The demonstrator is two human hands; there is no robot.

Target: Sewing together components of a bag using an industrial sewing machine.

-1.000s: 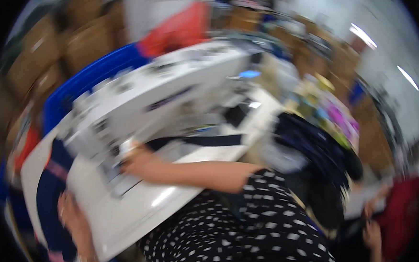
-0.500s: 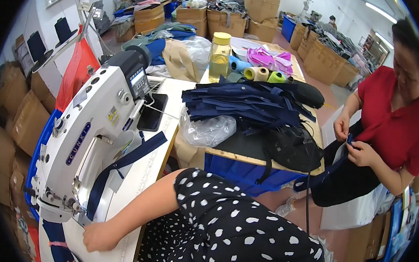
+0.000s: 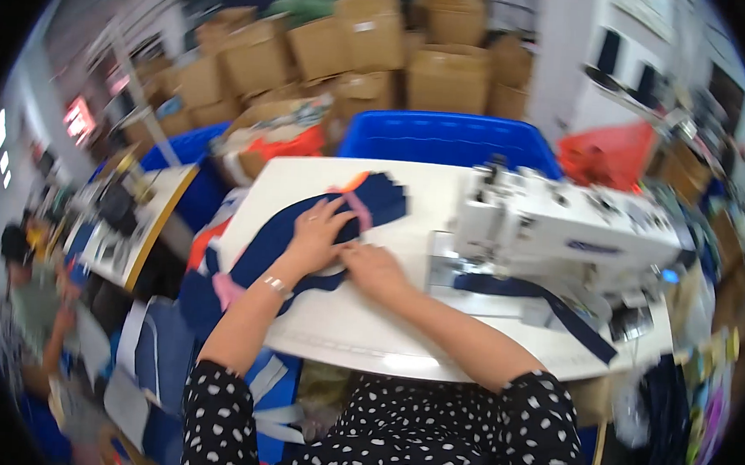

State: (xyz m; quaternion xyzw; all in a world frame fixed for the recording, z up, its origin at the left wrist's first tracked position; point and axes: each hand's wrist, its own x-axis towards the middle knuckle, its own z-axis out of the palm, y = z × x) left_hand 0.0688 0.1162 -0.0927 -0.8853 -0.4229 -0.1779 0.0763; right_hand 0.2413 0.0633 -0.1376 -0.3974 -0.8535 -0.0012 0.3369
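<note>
Navy fabric pieces [image 3: 267,241] lie in a curved stack on the white sewing table [image 3: 358,334], their left end drooping over the edge. A pink band [image 3: 360,210] crosses them near the far end, beside an orange patch. My left hand [image 3: 316,233] is open on top of the navy fabric, fingers spread. Next to it, at the near edge of the fabric, my right hand [image 3: 373,269] has its fingers closed, seemingly pinching the fabric; its fingertips are partly hidden. A white sewing machine [image 3: 560,231] stands to the right, with a navy strip [image 3: 568,317] lying at its needle area.
Behind the table sits a blue bin [image 3: 451,135], with cardboard boxes [image 3: 447,79] stacked beyond. A red plastic bag [image 3: 608,153] is behind the machine. At far left, a blurred person [image 3: 39,314] is near another table [image 3: 155,228]. More fabric hangs below the table's left side.
The view has swung left, from the side table and the co-worker in red to the sewing table. Both my hands now show on the navy fabric left of the machine.
</note>
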